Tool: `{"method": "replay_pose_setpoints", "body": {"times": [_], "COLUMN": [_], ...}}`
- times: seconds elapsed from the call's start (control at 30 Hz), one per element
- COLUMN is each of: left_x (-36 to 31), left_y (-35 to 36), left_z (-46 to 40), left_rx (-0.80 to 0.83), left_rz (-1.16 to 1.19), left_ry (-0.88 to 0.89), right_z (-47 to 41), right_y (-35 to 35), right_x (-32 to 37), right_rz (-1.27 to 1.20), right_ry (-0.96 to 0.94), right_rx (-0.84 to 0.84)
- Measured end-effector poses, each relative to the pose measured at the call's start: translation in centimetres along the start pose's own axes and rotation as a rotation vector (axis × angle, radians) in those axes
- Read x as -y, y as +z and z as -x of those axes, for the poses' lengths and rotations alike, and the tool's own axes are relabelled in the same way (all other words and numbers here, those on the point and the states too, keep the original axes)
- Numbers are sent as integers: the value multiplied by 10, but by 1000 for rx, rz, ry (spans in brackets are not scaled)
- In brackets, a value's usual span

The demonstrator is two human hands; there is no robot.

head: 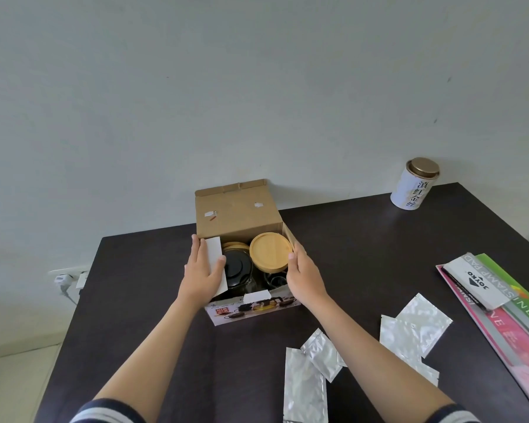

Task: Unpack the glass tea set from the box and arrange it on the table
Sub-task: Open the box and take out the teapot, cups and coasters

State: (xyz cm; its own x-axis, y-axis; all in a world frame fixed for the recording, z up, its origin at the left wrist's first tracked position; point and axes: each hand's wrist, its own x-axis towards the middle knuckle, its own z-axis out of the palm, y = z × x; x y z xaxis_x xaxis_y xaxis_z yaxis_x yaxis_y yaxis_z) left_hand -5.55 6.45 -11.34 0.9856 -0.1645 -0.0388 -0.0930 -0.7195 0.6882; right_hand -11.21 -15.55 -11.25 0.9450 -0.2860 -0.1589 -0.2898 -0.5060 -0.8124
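Note:
A cardboard box point(239, 218) stands on the dark table point(364, 245) with its lid flap raised toward the wall. Inside lie a round bamboo coaster point(271, 251) tilted on edge, more bamboo pieces behind it, and a black teapot lid point(237, 267) over dark glassware. My left hand point(200, 270) rests flat on the box's left side, pressing its white flap outward. My right hand point(303, 270) holds the box's right wall, thumb beside the coaster. Neither hand holds a tea piece.
A white tea tin point(414, 184) with a gold lid stands at the back right. Several silver foil sachets point(409, 331) lie near the front. Coloured booklets and a stamp-pad box point(477, 285) sit at the right edge. A wall socket point(64, 277) is at left.

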Motion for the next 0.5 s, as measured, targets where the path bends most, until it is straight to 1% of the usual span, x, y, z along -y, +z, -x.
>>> {"method": "replay_pose_setpoints", "body": {"times": [0.1,0.23,0.33,0.5], "left_x": [0,-3,-6,-11], "left_y": [0,-2,-5,-13], "left_z": [0,1,1,-1], "left_rx": [-4,32,51,108], "left_rz": [-21,-75,-108,-86], "left_ry": [2,-18,-30,-39], "right_z": [5,7,7,6], "right_y": [-1,1,3,0], "right_x": [-1,3,3,0], "right_rz": [-108,-265,-283,-291], "right_ry": [28,71,75,63], "right_rx": [-34,-78,-95,-88]}}
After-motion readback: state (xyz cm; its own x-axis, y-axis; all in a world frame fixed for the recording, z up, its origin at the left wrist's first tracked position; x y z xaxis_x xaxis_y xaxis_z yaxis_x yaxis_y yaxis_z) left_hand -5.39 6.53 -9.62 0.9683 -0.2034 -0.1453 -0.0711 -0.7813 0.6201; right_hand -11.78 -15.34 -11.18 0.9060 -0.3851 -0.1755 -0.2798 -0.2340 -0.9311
